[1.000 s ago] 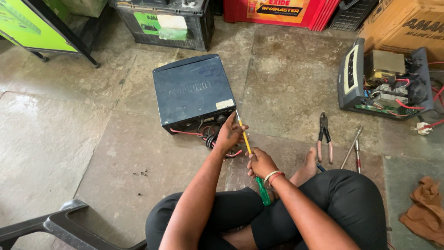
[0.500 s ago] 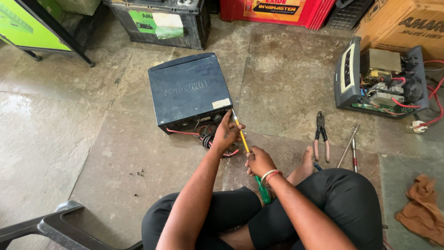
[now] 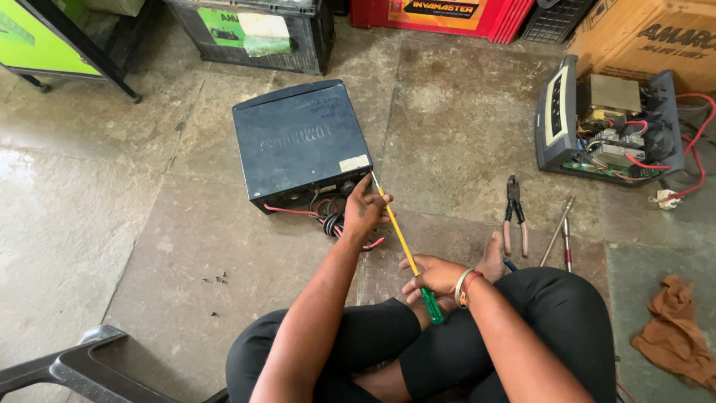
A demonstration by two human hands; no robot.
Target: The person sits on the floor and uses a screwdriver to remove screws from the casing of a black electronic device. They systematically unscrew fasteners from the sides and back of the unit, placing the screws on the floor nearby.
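At the far left a green board on a dark stand (image 3: pixel 45 52) leans over the stone floor (image 3: pixel 112 224), and a grey plastic chair frame (image 3: pixel 67 366) juts in at the bottom corner. A few small screws (image 3: pixel 218 279) lie loose on the floor. The dark blue box casing (image 3: pixel 298 142) sits flat, with red and black wires (image 3: pixel 328 220) spilling from its near edge. The left hand (image 3: pixel 363 213) is closed around the shaft of the long screwdriver (image 3: pixel 399 239) close to the tip, which meets the casing's near right corner. The right hand (image 3: pixel 436 275) grips the shaft just above the green handle. Further right lie 1 pair of pliers (image 3: pixel 513 216) and 2 more screwdrivers (image 3: pixel 561 231), then an opened unit with exposed wiring (image 3: pixel 608 123), and a brown rag (image 3: pixel 675 332).
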